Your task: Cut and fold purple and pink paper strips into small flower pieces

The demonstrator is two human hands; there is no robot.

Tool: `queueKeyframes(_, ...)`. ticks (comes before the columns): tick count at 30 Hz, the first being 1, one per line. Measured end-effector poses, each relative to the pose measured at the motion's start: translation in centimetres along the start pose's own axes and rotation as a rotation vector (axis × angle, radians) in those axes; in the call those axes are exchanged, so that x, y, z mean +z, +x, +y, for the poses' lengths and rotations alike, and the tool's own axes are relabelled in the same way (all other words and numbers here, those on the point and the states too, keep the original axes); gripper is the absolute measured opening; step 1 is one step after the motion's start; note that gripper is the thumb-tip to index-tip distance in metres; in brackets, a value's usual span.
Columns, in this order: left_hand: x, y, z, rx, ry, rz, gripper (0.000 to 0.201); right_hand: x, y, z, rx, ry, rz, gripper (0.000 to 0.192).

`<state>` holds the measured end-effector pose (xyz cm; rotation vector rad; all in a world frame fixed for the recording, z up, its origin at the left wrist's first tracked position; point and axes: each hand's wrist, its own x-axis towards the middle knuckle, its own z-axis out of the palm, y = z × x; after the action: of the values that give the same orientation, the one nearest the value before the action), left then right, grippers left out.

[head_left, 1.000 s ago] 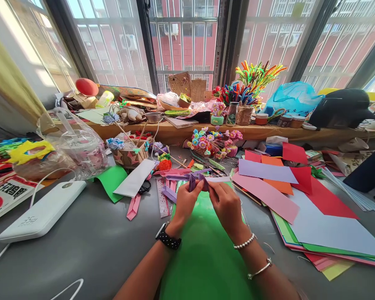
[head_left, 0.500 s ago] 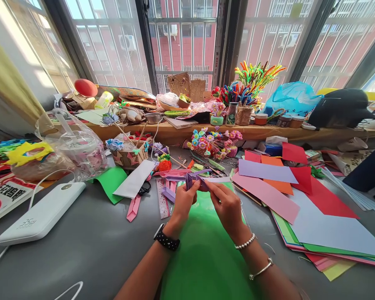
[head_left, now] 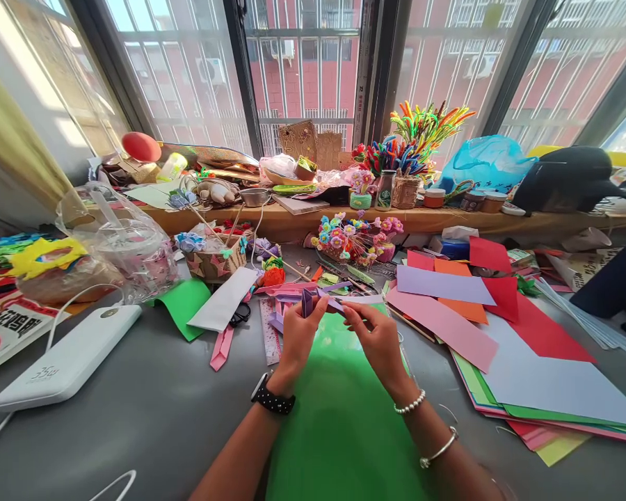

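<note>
1. Your purple paper [head_left: 307, 303] is held up over the far part of the green mat [head_left: 339, 417], approx. mid-view, btwn your left hand [head_left: 300, 337] & right hand [head_left: 375, 337].
2. Long axis: the strip part runs L to R from one hand to the other, its R end dipping slightly twd you; the folded part at your left hand stands up, edges pointing up & away.
3. Hands: left pinched on the folded part, thumb to fingers; right pinched on the strip's R end w/ fingertips. Near each other, not touching.
4. Hidden: lower edges of the paper, behind your left thumb & fingers; the R tip, under your right fingertips. Exact no. of folds: can't tell, too small.
5. Hard to sep. by eye: loose purple strips [head_left: 276, 321] on the tabletop [head_left: 135, 431] just behind, same colour. Scissors [head_left: 240, 314] partly covered by the white paper [head_left: 224, 299]; ruler [head_left: 270, 334] partly visible.
6. Look: purple, creased, narrow; folded part darker w/ upright layers, strip part lighter & flatter.
</note>
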<state>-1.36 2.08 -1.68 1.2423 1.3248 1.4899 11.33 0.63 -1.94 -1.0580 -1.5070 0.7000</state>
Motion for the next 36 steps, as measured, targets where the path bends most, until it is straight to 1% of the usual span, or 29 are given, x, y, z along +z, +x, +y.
queueKeyframes(3,-0.1,0.0,0.2,0.001,0.021,0.032,0.033,-0.3,0.4,0.0,0.250,0.245,-0.089,0.028)
queueKeyframes(5,-0.2,0.0,0.3,0.002,-0.024,0.001,0.032,-0.5,0.6,0.1,0.375,0.383,-0.146,0.028)
queueKeyframes(7,-0.4,0.1,0.5,-0.002,-0.112,-0.089,0.029,-0.8,0.8,0.1,0.493,0.513,-0.185,0.026)
queueKeyframes(10,-0.8,0.4,0.8,-0.039,-0.242,-0.286,0.026,-1.2,0.8,0.2,0.636,0.680,-0.261,0.021)
queueKeyframes(12,-1.1,0.5,0.8,-0.063,-0.294,-0.375,0.023,-1.4,0.8,0.3,0.688,0.739,-0.324,0.018)
queueKeyframes(13,-1.2,0.6,0.8,-0.066,-0.312,-0.395,0.022,-1.5,0.8,0.4,0.696,0.746,-0.354,0.018)
queueKeyframes(15,-1.3,0.7,0.7,-0.064,-0.334,-0.404,0.022,-1.5,0.8,0.4,0.655,0.710,-0.381,0.022)
queueKeyframes(16,-1.3,0.7,0.7,-0.064,-0.338,-0.398,0.022,-1.4,0.8,0.4,0.600,0.659,-0.371,0.025)
queueKeyframes(18,-1.2,0.8,0.6,-0.074,-0.335,-0.374,0.024,-1.3,0.8,0.2,0.438,0.488,-0.314,0.026)
queueKeyframes(22,-0.9,0.9,0.6,-0.113,-0.330,-0.296,0.029,-0.9,0.6,-0.2,0.034,0.066,-0.177,0.024)
queueKeyframes(24,-0.9,0.9,0.6,-0.125,-0.331,-0.276,0.031,-0.7,0.4,-0.2,-0.118,-0.099,-0.133,0.021)
queueKeyframes(25,-0.9,0.9,0.6,-0.124,-0.329,-0.267,0.031,-0.7,0.3,-0.2,-0.165,-0.162,-0.121,0.019)
queueKeyframes(26,-0.9,1.0,0.6,-0.116,-0.325,-0.255,0.030,-0.6,0.2,-0.1,-0.188,-0.207,-0.116,0.018)
queueKeyframes(28,-0.9,1.0,0.5,-0.089,-0.312,-0.217,0.030,-0.6,0.1,0.0,-0.184,-0.238,-0.132,0.018)
queueKeyframes(32,-1.1,1.2,0.3,-0.033,-0.309,-0.140,0.029,-0.9,0.2,-0.2,-0.107,-0.158,-0.172,0.016)
queueKeyframes(34,-1.3,1.2,0.3,-0.003,-0.316,-0.143,0.028,-1.1,0.4,-0.2,-0.097,-0.135,-0.145,0.014)
queueKeyframes(36,-1.5,1.2,0.4,0.023,-0.304,-0.183,0.027,-1.3,0.5,-0.2,-0.099,-0.132,-0.105,0.013)
